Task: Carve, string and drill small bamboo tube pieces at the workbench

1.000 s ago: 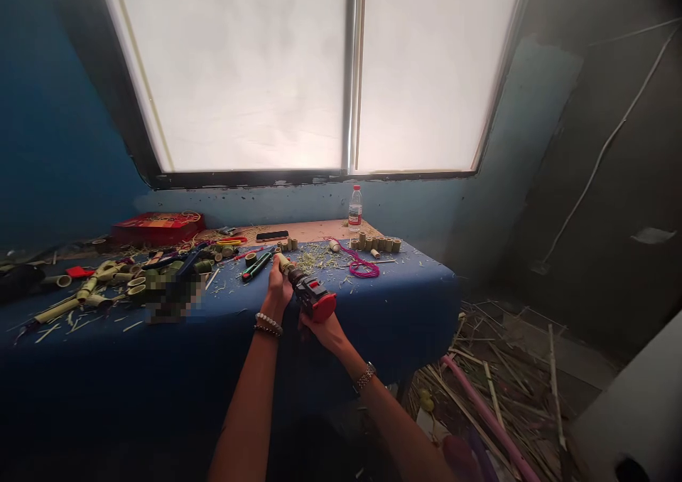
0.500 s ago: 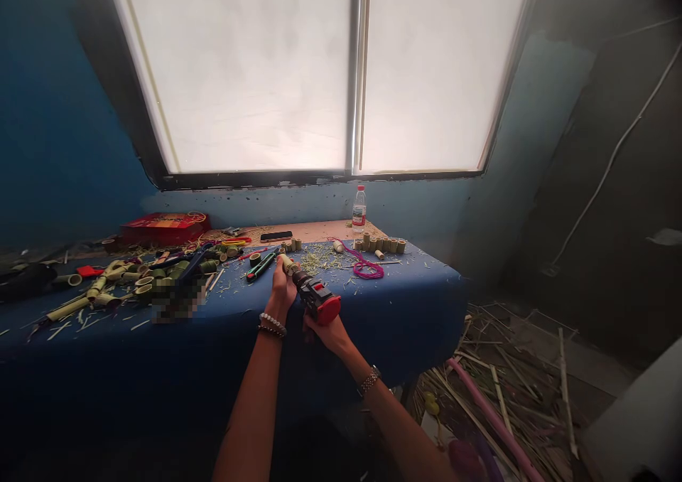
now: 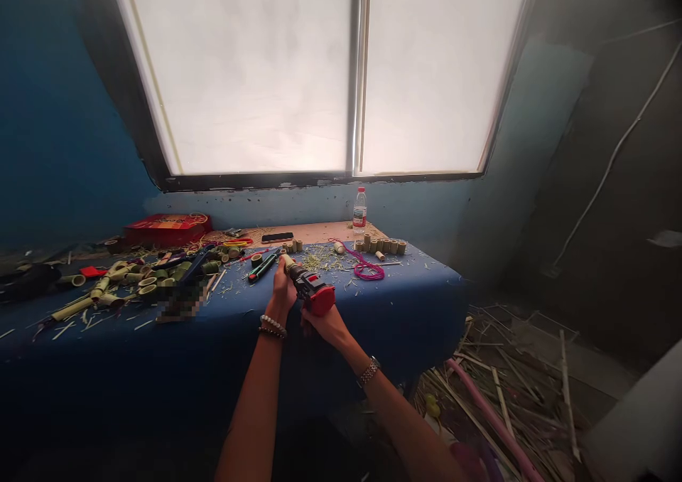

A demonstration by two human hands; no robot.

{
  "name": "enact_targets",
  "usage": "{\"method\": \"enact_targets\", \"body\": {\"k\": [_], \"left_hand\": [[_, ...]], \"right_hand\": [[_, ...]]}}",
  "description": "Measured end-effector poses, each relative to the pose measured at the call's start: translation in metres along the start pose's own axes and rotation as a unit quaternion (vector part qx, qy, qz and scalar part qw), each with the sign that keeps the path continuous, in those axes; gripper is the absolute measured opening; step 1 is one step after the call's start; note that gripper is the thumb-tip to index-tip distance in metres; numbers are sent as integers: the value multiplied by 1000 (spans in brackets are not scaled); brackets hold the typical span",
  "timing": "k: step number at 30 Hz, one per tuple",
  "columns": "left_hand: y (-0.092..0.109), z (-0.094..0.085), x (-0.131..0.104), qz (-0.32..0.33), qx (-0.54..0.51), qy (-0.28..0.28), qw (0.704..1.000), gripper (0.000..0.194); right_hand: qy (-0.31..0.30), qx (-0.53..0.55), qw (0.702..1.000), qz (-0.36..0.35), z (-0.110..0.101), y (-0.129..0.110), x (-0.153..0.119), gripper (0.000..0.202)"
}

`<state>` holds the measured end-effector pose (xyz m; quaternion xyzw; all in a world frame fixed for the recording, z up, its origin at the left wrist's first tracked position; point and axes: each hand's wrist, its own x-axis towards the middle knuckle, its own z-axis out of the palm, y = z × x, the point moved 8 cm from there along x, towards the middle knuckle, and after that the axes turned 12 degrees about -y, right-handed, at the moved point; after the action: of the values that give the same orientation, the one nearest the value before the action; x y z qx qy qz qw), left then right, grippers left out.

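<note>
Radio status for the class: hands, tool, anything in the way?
Left hand gripping bamboo piece. Right hand holding drill, front end at bamboo piece. Shavings scattered beyond, seemingly not blocking.

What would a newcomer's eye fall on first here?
Probably the red-backed power drill in the right hand, below center, pointing at the bamboo piece in the left hand. Beyond, the bright window dominates the upper half. The magenta cord stands out rightward on the blue tablecloth.

12 o'clock: broad two-pane window (image 3: 239, 77), glowing white, brightest area; dark frame (image 3: 250, 182). 10 o'clock: deep blue wall (image 3: 47, 112). 2 o'clock: dim grey-brown wall (image 3: 612, 148). Blue-covered table (image 3: 410, 297) spans 9 o'clock to past centre. 4 o'clock: floor (image 3: 597, 375), strewn with long strips (image 3: 569, 397).
</note>
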<state>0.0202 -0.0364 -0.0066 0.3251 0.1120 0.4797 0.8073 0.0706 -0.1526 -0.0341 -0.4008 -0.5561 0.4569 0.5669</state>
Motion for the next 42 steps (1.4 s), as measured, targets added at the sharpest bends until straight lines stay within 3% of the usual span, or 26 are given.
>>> {"method": "enact_targets", "body": {"k": [12,24,42], "left_hand": [[-3,5,0,16,-35,-39,998,36],[-7,5,3,27,-103,-47,993,39],[-5,2,5,32,-75,-29,996,40]], "right_hand": [[-6,-20,1000,-3,-5,8,-9,46],[-9,-45,999,3,-9,13,-16,44],[-16,-27,1000,0,-8,4,-24,37]]}}
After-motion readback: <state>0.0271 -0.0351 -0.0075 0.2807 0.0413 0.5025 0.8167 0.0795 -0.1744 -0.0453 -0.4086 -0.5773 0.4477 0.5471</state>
